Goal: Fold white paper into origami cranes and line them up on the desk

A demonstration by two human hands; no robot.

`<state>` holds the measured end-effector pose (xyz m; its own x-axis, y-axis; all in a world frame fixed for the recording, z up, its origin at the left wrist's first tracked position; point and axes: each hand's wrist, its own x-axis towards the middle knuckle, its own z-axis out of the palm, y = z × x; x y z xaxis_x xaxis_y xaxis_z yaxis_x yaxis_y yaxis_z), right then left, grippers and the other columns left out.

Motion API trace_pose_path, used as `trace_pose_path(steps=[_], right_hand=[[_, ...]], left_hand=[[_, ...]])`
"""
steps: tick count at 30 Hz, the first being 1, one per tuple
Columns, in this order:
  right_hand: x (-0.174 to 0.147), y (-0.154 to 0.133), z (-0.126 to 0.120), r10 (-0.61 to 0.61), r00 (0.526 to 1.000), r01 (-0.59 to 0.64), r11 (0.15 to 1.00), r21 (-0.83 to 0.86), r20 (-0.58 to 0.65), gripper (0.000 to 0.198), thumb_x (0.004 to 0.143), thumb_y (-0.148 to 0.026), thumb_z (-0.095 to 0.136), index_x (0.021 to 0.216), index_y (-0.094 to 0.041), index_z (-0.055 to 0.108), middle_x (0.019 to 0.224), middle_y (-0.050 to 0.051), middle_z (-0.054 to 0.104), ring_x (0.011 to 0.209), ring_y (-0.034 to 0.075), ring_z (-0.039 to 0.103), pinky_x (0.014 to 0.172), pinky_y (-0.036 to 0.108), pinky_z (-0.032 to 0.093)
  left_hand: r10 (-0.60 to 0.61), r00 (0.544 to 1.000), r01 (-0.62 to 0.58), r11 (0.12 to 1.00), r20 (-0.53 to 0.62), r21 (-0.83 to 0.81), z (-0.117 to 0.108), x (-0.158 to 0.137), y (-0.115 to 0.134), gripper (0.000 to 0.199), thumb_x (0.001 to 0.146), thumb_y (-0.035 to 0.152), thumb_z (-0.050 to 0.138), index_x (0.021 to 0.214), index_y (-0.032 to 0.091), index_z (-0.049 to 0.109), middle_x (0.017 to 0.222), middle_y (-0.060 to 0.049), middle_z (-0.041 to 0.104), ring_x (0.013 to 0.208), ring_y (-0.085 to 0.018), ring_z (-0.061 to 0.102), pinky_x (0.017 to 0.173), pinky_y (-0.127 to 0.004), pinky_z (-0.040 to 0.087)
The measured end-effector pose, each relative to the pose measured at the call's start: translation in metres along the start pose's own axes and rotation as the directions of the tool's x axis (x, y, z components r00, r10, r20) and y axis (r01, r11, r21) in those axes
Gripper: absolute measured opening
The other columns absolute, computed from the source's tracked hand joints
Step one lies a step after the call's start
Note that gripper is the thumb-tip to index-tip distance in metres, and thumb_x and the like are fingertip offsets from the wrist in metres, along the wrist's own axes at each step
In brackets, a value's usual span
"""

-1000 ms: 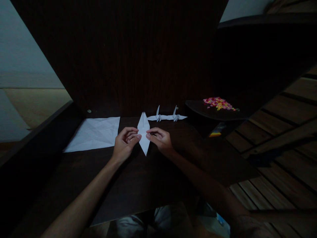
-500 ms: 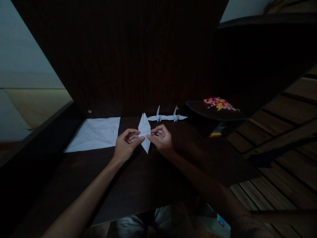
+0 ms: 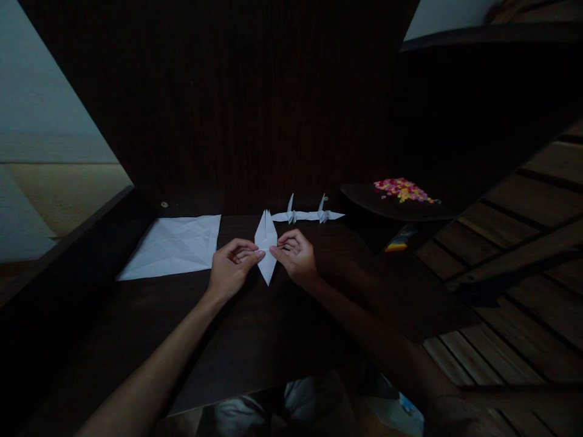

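Note:
Between my two hands is a piece of white folded paper [image 3: 266, 233], a long diamond with its split tip pointing away and a single point toward me. My left hand [image 3: 232, 262] pinches its left edge between thumb and fingers. On the opposite edge, my right hand [image 3: 297, 255] pinches it the same way, thumb on top. Just behind the folded paper, two white origami cranes [image 3: 291, 215] stand in a row against the back panel, wings spread and touching or nearly touching. The paper's underside is hidden.
A creased white sheet [image 3: 175, 243] lies left on the dark desk [image 3: 255, 346]. Small pink, red and yellow pieces [image 3: 404, 190] are heaped on a rounded shelf [image 3: 364, 199] at right. A dark side board [image 3: 68, 243] borders the left. Slatted wood [image 3: 523, 243] shows at far right.
The near point of the folded paper has swung slightly left and toward me, so it lies straighter. Both hands keep their pinch and have barely moved.

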<state>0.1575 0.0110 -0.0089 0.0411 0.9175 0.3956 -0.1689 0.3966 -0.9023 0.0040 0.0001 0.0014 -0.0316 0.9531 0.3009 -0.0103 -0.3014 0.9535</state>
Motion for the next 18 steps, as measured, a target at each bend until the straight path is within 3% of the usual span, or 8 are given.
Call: trace_pose_path(steps=[7,13,18], right_hand=[[-0.0017,-0.0004,0.0,-0.055,0.998,0.058,0.996,-0.073,0.033,0.032,0.066,-0.025,0.074,0.077,-0.021,0.044,0.074,-0.003,0.052,0.068,0.011,0.056,0.062,0.024,0.049],[-0.0002,-0.0012,-0.0017,0.032,0.992,-0.027,0.999,-0.045,0.126,0.041,0.063,-0.023,0.076,0.085,-0.022,0.041,0.072,-0.004,0.056,0.066,0.011,0.058,0.058,0.022,0.048],[-0.0012,-0.0011,-0.0025,-0.008,0.995,0.017,0.996,-0.089,0.098,0.041,0.063,-0.024,0.076,0.081,-0.023,0.039,0.072,-0.006,0.05,0.062,0.009,0.055,0.056,0.021,0.047]], left_hand=[[-0.005,1.0,0.005,1.0,0.01,-0.027,0.0003,-0.0007,0.0003,0.031,0.055,0.026,0.082,0.064,0.016,0.053,0.06,0.003,0.058,0.056,-0.01,0.057,0.054,-0.02,0.047],[-0.025,1.0,0.024,0.999,-0.018,-0.044,0.0003,-0.0016,0.0023,0.036,0.056,0.026,0.08,0.061,0.017,0.046,0.069,0.0,0.063,0.061,-0.011,0.06,0.057,-0.022,0.05],[-0.031,0.999,0.031,0.999,-0.037,-0.026,0.0009,-0.0035,0.0032,0.038,0.057,0.026,0.08,0.06,0.018,0.043,0.07,-0.001,0.066,0.06,-0.012,0.061,0.057,-0.023,0.052]])
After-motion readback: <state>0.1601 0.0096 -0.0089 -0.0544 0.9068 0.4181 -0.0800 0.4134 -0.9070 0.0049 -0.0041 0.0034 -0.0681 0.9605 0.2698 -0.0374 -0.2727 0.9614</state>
